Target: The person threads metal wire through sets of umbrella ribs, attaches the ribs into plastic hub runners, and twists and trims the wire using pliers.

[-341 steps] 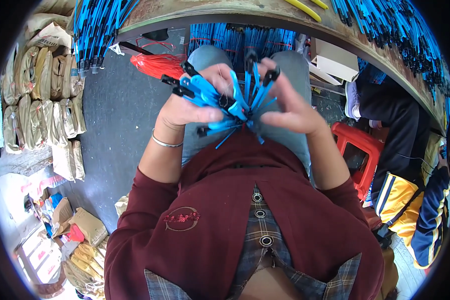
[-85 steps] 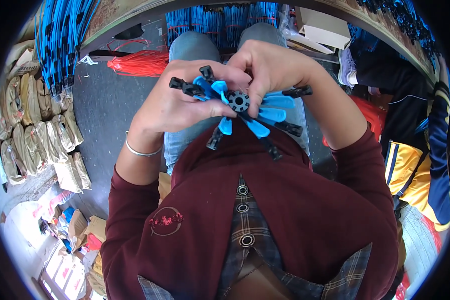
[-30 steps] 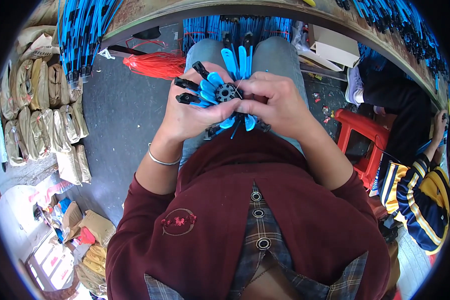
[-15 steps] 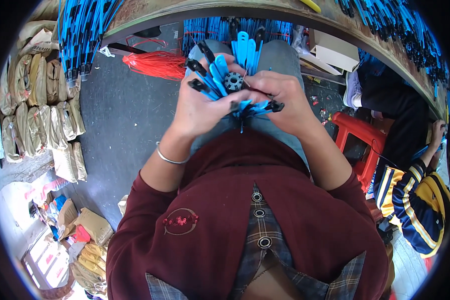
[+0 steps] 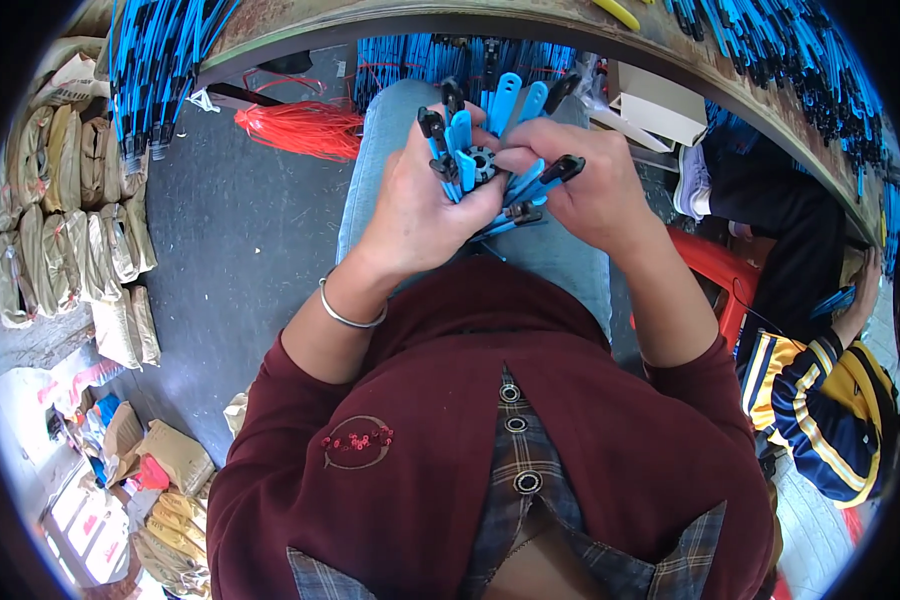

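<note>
Two bare hands, our left hand [image 5: 422,205] and our right hand [image 5: 598,188], are meeting above our jeans-clad lap [image 5: 368,165], where we are holding a splayed bundle of flat blue plastic strips [image 5: 507,98] with black clip-like tips [image 5: 568,168] around a round black slotted plastic hub [image 5: 484,166]. Our left hand is curling almost closed round the bundle; our right hand is bringing thumb and forefinger together just beside the hub, and we cannot tell what, if anything, they are pinching.

Since the strips are fanning several ways, we are probably risking one slipping loose if the left grip slackens. The black tips are jutting beside our right fingers, so a snag could be twisting the hub askew. Our fingers are partly covering the slots, making a misplaced strip likelier.
</note>
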Demonstrator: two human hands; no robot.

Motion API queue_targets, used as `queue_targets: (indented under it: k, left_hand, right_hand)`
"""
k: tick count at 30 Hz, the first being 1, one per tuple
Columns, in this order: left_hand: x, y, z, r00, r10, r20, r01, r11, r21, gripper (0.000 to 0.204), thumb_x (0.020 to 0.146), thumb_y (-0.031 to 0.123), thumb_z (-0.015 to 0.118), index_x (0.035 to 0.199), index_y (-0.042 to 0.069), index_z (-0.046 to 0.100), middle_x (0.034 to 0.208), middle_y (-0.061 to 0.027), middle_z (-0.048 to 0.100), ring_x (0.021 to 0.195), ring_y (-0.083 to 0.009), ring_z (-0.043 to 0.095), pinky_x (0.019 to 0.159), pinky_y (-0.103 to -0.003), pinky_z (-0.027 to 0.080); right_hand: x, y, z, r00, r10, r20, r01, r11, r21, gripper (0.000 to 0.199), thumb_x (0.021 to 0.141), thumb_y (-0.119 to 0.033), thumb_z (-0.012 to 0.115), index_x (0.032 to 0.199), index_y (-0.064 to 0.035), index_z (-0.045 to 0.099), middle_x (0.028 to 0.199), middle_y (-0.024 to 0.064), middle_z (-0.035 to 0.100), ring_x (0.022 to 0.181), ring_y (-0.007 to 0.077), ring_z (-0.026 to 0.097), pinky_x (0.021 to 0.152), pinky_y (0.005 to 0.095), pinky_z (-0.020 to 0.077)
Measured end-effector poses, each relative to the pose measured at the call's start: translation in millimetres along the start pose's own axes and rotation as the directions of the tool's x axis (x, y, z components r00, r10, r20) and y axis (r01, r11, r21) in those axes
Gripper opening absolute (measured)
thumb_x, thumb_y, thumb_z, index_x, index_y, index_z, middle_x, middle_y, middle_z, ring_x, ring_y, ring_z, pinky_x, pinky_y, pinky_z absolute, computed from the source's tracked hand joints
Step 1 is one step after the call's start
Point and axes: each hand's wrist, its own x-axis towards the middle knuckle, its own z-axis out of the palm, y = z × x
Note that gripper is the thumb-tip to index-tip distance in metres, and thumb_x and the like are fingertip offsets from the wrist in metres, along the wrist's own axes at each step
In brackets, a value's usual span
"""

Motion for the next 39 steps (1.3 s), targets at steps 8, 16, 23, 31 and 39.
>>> queue_targets:
  k: [8, 16, 23, 31, 39]
  left_hand:
    - [4.7, 7.7, 0.8, 0.998, 0.0, 0.055, 0.0, 1.0, 0.002, 0.038, 0.071, 0.004, 0.066, 0.103, 0.0, 0.047, 0.085, -0.0087, 0.061, 0.077, -0.0162, 0.06, 0.069, -0.029, 0.048]
    - [5.5, 12.5, 8.2, 0.994, 0.007, 0.112, -0.015, 0.998, 0.064, 0.038, 0.07, 0.002, 0.067, 0.102, 0.001, 0.047, 0.083, -0.008, 0.059, 0.075, -0.0154, 0.059, 0.069, -0.029, 0.048]
    - [9.6, 13.0, -5.7, 0.976, 0.062, 0.208, -0.061, 0.998, -0.015, 0.033, 0.068, 0.003, 0.068, 0.095, 0.001, 0.049, 0.079, -0.0071, 0.057, 0.069, -0.0146, 0.056, 0.065, -0.028, 0.047]
    - [20.3, 7.6, -21.2, 0.956, 0.024, 0.291, 0.012, 0.993, -0.121, 0.026, 0.066, 0.0, 0.065, 0.087, 0.003, 0.051, 0.078, -0.0033, 0.057, 0.071, -0.0111, 0.055, 0.064, -0.026, 0.045]
    - [14.4, 11.6, -16.9, 0.919, 0.012, 0.394, 0.102, 0.958, -0.268, 0.023, 0.067, -0.002, 0.063, 0.085, 0.004, 0.05, 0.077, -0.0023, 0.058, 0.072, -0.0098, 0.056, 0.064, -0.025, 0.046]
  right_hand:
    - [-9.1, 1.1, -3.9, 0.919, -0.354, -0.175, 0.346, 0.935, -0.074, 0.02, 0.068, 0.004, 0.059, 0.088, -0.0001, 0.058, 0.076, 0.0119, 0.06, 0.06, 0.0247, 0.059, 0.053, 0.0298, 0.0464]
    - [-17.2, -3.0, -8.5, 0.986, -0.056, -0.159, 0.08, 0.986, 0.149, 0.012, 0.071, -0.001, 0.063, 0.082, 0.0019, 0.06, 0.068, 0.0088, 0.058, 0.056, 0.0159, 0.056, 0.045, 0.0236, 0.0412]
    - [-17.2, -0.3, -10.6, 0.648, 0.457, 0.61, -0.647, -0.093, 0.757, 0.016, 0.076, -0.016, 0.067, 0.076, -0.0011, 0.061, 0.065, 0.0011, 0.058, 0.052, 0.0079, 0.05, 0.043, 0.0216, 0.0341]
    - [17.1, -3.7, -49.7, 0.8, 0.466, 0.378, -0.574, 0.778, 0.254, 0.019, 0.074, -0.021, 0.069, 0.072, -0.0038, 0.06, 0.059, -0.0009, 0.055, 0.051, 0.0059, 0.047, 0.045, 0.0208, 0.0346]
    - [108.4, 63.3, -63.5, 0.925, -0.179, -0.334, -0.102, 0.731, -0.674, 0.032, 0.078, -0.028, 0.064, 0.098, -0.0029, 0.058, 0.083, 0.015, 0.059, 0.076, 0.0293, 0.055, 0.072, 0.0372, 0.044]
